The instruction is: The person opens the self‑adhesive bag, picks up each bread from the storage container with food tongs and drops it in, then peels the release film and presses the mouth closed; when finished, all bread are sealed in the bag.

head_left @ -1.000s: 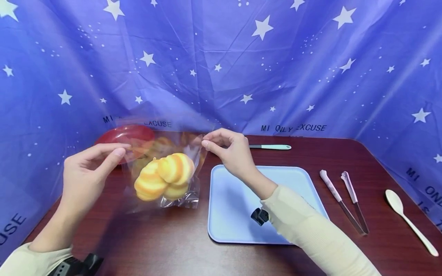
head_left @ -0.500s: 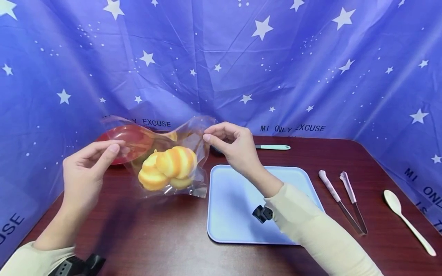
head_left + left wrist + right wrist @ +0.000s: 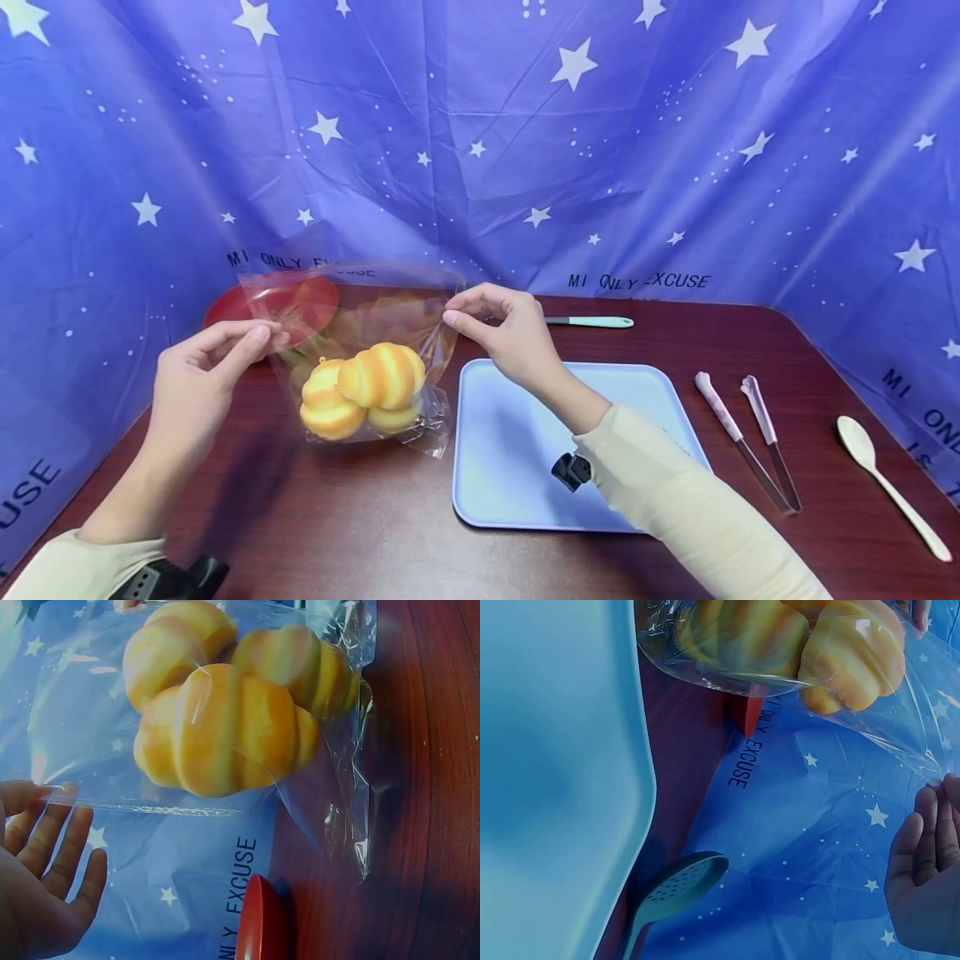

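Note:
A clear plastic bag (image 3: 390,312) hangs between the two hands, over the left part of the table. Several striped yellow-orange bread rolls (image 3: 381,375) lie bunched in its bottom; three show in the left wrist view, the front bread roll (image 3: 225,735) largest. My left hand (image 3: 197,379) pinches the bag's upper left edge between thumb and forefinger, the other fingers loosely bent. On the opposite side my right hand (image 3: 512,333) pinches the upper right edge in the same way. The bag's bottom right corner is crinkled and hangs beside the tray.
Under my right forearm lies a light blue tray (image 3: 517,475). Behind the bag stands a red dish (image 3: 232,304). A slotted spoon (image 3: 676,889) rests at the back, its mint handle (image 3: 600,322) pointing right. Tongs (image 3: 776,467) and a cream spoon (image 3: 885,483) lie on the right.
The bag rose slightly with both hands, then came down again. Its upper edge, wavy half a second ago, is now straighter, and the rolls have shifted a little inside.

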Demonstrator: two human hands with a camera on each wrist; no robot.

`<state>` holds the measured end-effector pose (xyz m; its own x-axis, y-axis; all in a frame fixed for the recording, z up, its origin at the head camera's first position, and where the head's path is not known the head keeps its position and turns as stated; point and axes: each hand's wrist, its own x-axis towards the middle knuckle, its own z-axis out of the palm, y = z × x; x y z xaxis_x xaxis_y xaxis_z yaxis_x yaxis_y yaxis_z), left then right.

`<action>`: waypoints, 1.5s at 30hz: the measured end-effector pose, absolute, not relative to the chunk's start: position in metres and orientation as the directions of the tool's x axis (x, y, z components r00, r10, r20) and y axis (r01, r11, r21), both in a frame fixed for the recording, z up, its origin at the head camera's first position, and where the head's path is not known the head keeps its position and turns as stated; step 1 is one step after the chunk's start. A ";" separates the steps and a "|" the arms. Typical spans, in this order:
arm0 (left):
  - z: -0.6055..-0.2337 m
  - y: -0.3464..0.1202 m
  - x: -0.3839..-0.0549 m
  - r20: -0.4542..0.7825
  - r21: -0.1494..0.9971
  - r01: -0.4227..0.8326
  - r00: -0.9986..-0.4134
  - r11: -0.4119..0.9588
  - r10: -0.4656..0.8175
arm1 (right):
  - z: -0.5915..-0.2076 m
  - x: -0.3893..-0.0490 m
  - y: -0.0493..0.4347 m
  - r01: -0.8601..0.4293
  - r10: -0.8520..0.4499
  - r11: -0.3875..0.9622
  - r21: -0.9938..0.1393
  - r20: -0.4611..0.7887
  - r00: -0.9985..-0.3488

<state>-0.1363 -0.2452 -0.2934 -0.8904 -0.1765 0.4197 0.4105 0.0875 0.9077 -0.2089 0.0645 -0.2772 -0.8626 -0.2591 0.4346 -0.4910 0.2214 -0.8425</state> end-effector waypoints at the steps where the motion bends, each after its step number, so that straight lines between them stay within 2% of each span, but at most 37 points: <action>1: -0.293 -0.245 -0.136 0.419 0.908 0.409 -0.891 0.090 -0.173 | -0.277 -0.209 0.065 -0.490 -0.259 0.221 -0.843 0.433 -0.863; 12: -0.294 -0.239 -0.135 0.467 0.884 0.463 -0.866 0.066 -0.180 | -0.271 -0.208 0.071 -0.516 -0.255 0.182 -0.837 0.467 -0.847; 19: -0.301 -0.240 -0.137 0.437 0.900 0.426 -0.884 0.095 -0.169 | -0.276 -0.211 0.072 -0.479 -0.281 0.222 -0.849 0.415 -0.865; 28: -0.300 -0.235 -0.137 0.459 0.883 0.470 -0.863 -0.002 -0.210 | -0.274 -0.210 0.073 -0.509 -0.281 0.205 -0.836 0.448 -0.849; 33: -0.302 -0.236 -0.138 0.440 0.891 0.453 -0.866 -0.001 -0.240 | -0.276 -0.209 0.070 -0.500 -0.295 0.200 -0.843 0.435 -0.851; 40: -0.305 -0.239 -0.142 0.448 0.884 0.464 -0.873 -0.047 -0.191 | -0.277 -0.209 0.066 -0.508 -0.314 0.185 -0.841 0.439 -0.842; 45: -0.303 -0.236 -0.146 0.440 0.893 0.450 -0.881 -0.025 -0.173 | -0.275 -0.209 0.063 -0.510 -0.306 0.196 -0.838 0.441 -0.843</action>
